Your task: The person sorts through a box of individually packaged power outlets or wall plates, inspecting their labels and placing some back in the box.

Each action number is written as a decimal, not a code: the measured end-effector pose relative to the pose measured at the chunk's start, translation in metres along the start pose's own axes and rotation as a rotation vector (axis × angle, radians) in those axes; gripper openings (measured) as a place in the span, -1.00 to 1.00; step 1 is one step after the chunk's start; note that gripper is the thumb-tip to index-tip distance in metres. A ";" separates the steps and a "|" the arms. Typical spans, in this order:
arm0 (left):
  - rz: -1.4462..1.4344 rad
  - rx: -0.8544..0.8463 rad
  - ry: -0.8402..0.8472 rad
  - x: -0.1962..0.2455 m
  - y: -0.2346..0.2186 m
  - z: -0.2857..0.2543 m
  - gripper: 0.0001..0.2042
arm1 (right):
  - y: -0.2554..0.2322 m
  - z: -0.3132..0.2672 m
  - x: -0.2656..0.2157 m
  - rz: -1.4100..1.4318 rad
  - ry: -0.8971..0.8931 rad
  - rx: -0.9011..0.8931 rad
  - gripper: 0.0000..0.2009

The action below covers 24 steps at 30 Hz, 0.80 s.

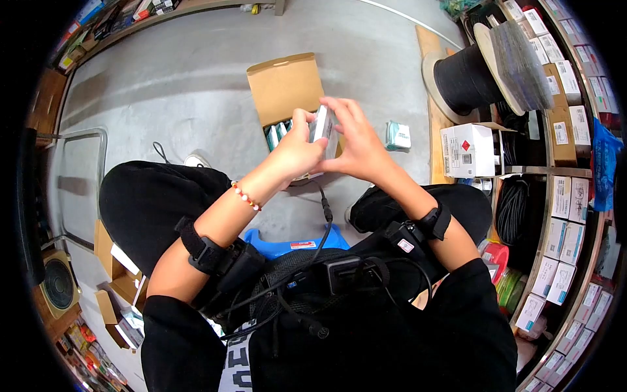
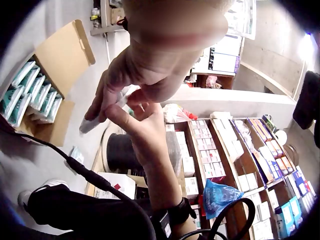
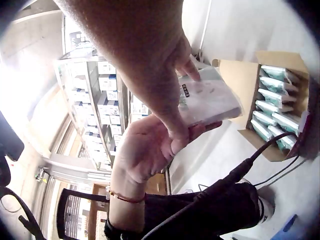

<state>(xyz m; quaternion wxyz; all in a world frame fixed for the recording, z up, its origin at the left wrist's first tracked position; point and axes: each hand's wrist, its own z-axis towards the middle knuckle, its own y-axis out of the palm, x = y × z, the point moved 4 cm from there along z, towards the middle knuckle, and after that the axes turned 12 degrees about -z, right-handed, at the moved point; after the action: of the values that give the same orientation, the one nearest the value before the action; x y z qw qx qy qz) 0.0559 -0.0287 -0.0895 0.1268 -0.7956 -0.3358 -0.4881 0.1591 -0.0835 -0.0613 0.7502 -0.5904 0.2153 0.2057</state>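
A flat, plastic-wrapped white packet [image 1: 321,123] is held upright between both hands, above the front of an open cardboard box [image 1: 285,88]. My left hand [image 1: 295,151] grips it from the left. On its other side, my right hand [image 1: 360,145] holds it with fingers at the top edge and thumb lower down. Small dark print shows on the packet's pale face [image 3: 212,100] in the right wrist view. Inside the box stand several similar white-and-teal packets [image 3: 270,107] in rows. Another white-and-teal packet [image 1: 398,136] lies on the floor to the right.
A big cable spool [image 1: 465,78] and a white carton [image 1: 467,151] stand at the right, before shelves of small boxes [image 1: 562,222]. A blue plastic piece [image 1: 297,245] lies between the legs. A black cable [image 1: 326,206] hangs just below the hands.
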 end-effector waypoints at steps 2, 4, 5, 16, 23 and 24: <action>-0.008 -0.014 0.010 -0.001 0.000 -0.001 -0.65 | 0.000 -0.001 0.000 -0.009 -0.008 0.014 -0.11; -0.016 -0.015 0.017 -0.001 0.001 -0.001 -0.65 | 0.000 -0.001 0.000 -0.031 -0.016 0.020 -0.13; -0.020 -0.008 0.019 -0.001 0.001 -0.001 -0.64 | 0.000 -0.001 0.001 -0.008 0.010 -0.010 -0.15; 0.588 0.018 0.320 -0.014 -0.026 0.008 -0.69 | 0.032 -0.003 0.044 0.222 0.027 -0.292 -0.19; 0.510 0.119 0.287 0.012 -0.059 -0.018 -0.71 | 0.079 -0.016 0.089 0.149 -0.022 -0.505 -0.15; 0.506 0.126 0.302 0.013 -0.063 -0.020 -0.71 | 0.083 -0.016 0.089 0.149 -0.032 -0.518 -0.15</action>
<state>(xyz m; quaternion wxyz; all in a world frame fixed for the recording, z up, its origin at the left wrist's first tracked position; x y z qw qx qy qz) 0.0047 0.0126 -0.0765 0.3421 -0.7629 -0.1338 -0.5319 0.1842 -0.0760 -0.1809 0.5603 -0.7418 0.1863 0.3179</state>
